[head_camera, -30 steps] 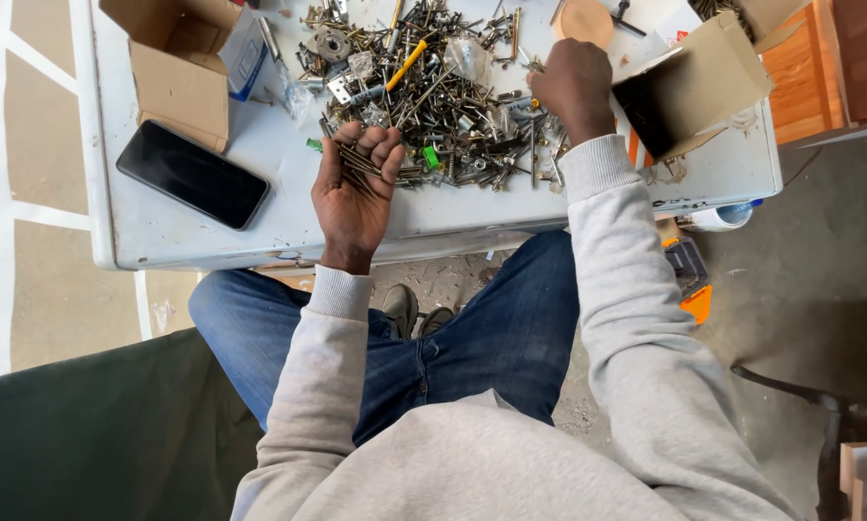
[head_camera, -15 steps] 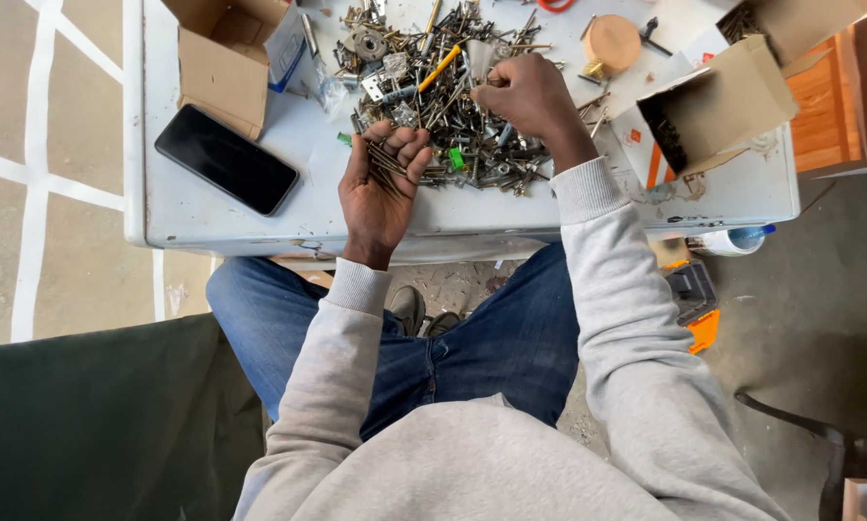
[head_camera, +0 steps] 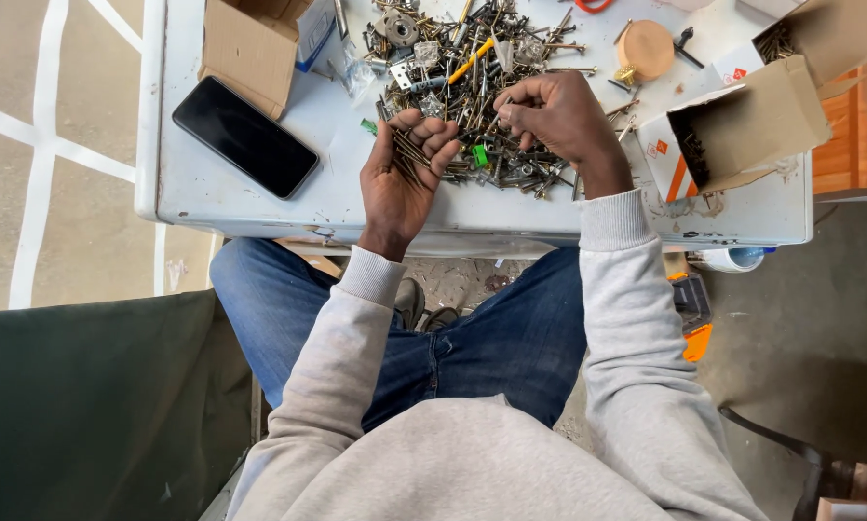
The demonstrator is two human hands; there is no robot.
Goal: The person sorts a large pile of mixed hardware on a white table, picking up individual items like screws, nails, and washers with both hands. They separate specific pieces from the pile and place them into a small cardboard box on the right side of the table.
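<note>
- A bundle of long screws [head_camera: 410, 154] is being held in the left hand [head_camera: 402, 178], palm up, with the fingers [head_camera: 433, 133] curled partly closed over it; the bundle's long axis is running from near-right to far-left across the palm.
- The right hand [head_camera: 557, 118] is being held just right of the left hand, over the pile of mixed hardware [head_camera: 482, 87], with thumb and fingertips pinched together; something thin and metallic seems to be gripped there, but what it is cannot be told.
- The pinched fingertips are being pointed leftward toward the bundle, which is lying just to their left and slightly nearer; the two hands are close but apart.
- The pile is being seen as a tangle of grey and brassy screws, bolts, flat brackets and a round flanged part, with a yellow rod [head_camera: 472, 60] and a green plastic piece [head_camera: 480, 154] among them.
- A white, scuffed table [head_camera: 260, 207] is bearing everything, the hands working at its near edge.
- A black phone [head_camera: 245, 137] is lying flat to the left, glossy and slab-shaped, beside an open cardboard box [head_camera: 250, 43].
- Another open cardboard box [head_camera: 752, 121], dark inside, is resting at the right, and a round wooden disc [head_camera: 644, 48] is lying beyond it on the far side.
</note>
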